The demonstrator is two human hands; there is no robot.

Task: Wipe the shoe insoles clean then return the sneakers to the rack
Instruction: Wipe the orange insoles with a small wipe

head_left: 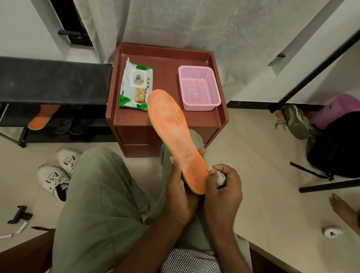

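Orange insole gripped at heel by left hand; balled wipe pinched in right hand — advised firm heel-to-toe strokes, insole braced throughout.

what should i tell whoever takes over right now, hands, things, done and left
Left hand grips the heel end of the orange insole, toe pointing up toward the cabinet.
Right hand holds a crumpled wipe against the insole's heel.
Second insole leans on the rack at left.
White sneakers sit on the floor left of the knee.
Wipes pack and pink basket are on the cabinet.
Done: both insoles are out of the shoes.
Left: finish wiping; I cannot tell if the second insole is clean. Refit both, put the sneakers on the rack.
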